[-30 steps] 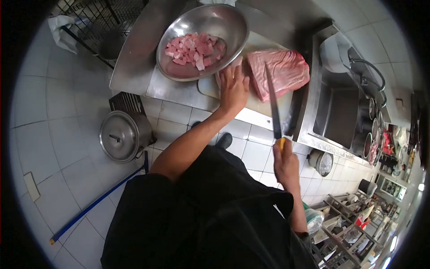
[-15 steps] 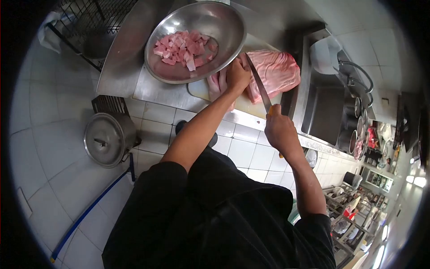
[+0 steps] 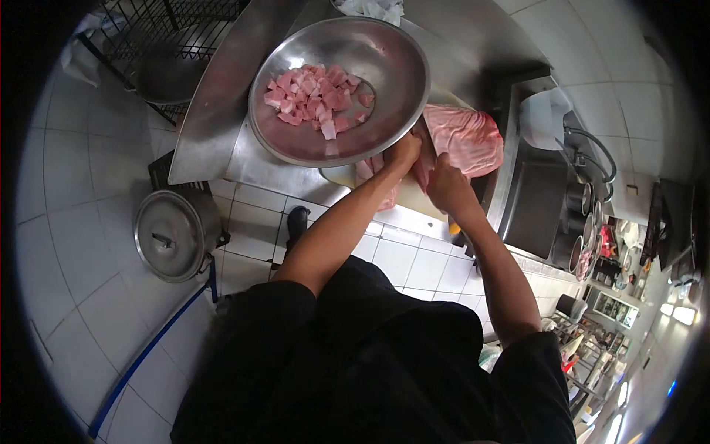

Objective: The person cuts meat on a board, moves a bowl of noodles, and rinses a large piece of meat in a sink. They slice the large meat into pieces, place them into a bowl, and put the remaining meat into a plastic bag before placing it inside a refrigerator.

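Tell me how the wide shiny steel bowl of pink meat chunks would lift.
The wide steel bowl looks stiff, being metal. The pink meat chunks lie loose and off-center, so they might slide if it tilts, and that side may feel heavier.

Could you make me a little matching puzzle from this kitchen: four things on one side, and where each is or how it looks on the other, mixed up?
1. Knife
2. Pot
3. Small meat chunks
4. Long thin pole

A. Inside the steel bowl
B. Blue
C. Covered with a lid
D. Gripped in the right hand

Right pairs: 1-D, 2-C, 3-A, 4-B
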{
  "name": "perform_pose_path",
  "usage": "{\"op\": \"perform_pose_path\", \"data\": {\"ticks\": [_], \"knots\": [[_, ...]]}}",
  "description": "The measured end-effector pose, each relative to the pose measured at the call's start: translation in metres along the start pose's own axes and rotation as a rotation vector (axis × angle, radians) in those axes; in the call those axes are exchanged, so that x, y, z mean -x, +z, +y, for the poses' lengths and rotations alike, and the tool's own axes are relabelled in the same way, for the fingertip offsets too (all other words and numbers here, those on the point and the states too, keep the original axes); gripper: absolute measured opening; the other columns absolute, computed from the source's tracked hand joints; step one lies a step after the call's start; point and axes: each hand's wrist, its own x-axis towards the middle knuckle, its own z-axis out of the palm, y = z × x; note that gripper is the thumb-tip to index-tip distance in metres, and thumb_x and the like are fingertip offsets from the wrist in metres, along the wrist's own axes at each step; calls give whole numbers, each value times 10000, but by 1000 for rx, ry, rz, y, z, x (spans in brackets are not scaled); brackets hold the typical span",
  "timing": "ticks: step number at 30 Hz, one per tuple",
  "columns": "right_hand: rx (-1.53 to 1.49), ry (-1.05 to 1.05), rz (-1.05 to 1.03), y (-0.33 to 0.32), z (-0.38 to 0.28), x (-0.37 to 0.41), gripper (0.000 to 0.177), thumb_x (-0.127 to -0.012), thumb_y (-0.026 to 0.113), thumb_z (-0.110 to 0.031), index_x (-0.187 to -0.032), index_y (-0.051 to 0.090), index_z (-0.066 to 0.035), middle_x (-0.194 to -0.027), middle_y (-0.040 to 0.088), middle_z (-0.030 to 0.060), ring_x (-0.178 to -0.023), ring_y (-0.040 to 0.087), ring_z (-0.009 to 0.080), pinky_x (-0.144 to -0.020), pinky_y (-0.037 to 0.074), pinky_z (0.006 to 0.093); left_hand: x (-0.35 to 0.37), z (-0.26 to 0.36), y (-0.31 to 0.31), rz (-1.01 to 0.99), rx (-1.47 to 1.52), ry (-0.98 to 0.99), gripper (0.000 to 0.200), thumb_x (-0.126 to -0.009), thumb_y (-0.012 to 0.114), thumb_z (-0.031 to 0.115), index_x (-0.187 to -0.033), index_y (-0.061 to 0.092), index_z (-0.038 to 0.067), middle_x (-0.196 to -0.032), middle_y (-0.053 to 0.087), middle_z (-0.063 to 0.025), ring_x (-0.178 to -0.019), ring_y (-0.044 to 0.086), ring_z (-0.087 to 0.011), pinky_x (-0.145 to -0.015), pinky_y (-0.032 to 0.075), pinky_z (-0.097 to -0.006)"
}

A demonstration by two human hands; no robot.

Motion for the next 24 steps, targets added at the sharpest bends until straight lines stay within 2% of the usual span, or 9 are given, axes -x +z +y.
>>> {"op": "perform_pose_path", "data": {"ticks": [4,10,13,14,16,19,20,22,24], "knots": [[9,-45,-33,-6,4,-6,269,-921,501,-150,-1049,425,74,-876,643,372,-891,652,508,-823,506,563,1,3,-5,-8,91,75,194,-723,693,137,-817,614,-14,-776,654,-205,-780,652,-379,-743,494,-459],[-6,176,-122,-16,0,96,256,-932,504,-169,-1072,403,21,-848,641,365,-851,629,561,-799,497,614,7,0,-6,34,53,150,196,-735,716,122,-812,624,-33,-755,648,-221,-767,652,-398,-742,496,-479],[60,2,-32,11,17,60,250,-921,505,-145,-1074,406,25,-860,633,377,-871,632,548,-811,491,617,-1,-8,1,-1,-21,158,230,-753,726,163,-819,641,-39,-764,655,-236,-783,656,-407,-750,495,-479],[-6,43,-8,12,12,38,295,-900,522,-128,-1106,403,47,-873,629,381,-888,639,528,-813,489,613,-3,-9,2,-13,-53,160,243,-759,727,175,-831,646,-42,-778,660,-241,-793,658,-408,-757,495,-476],[0,-4,41,13,14,-12,376,-894,528,-206,-1110,435,87,-910,642,367,-896,651,506,-810,512,576,-16,-20,15,0,-106,189,269,-771,728,196,-860,657,-48,-812,672,-250,-817,665,-409,-773,496,-471],[16,-28,-72,10,14,-37,343,-894,532,-208,-1037,485,100,-917,651,354,-898,656,500,-814,522,552,-4,0,-2,-26,41,145,291,-789,721,213,-891,680,-58,-867,691,-254,-869,678,-407,-807,496,-463],[-5,13,-43,4,12,-36,330,-895,535,-203,-1002,506,108,-915,655,346,-898,659,495,-812,527,542,-10,0,3,291,95,425,319,-800,712,228,-930,693,-63,-874,692,-255,-889,681,-411,-802,503,-461],[111,-210,9,20,44,-12,329,-925,515,-190,-1067,465,102,-912,653,339,-873,652,505,-808,520,564,-1,-9,4,-24,-56,147,324,-789,727,225,-933,688,-62,-874,694,-249,-863,684,-394,-775,514,-453],[77,-22,-67,19,47,44,335,-924,534,-186,-1098,422,78,-914,647,349,-864,644,516,-812,513,575,-3,1,-9,-79,-44,100,306,-771,744,223,-896,689,-51,-847,695,-237,-832,685,-381,-762,518,-451]]}}
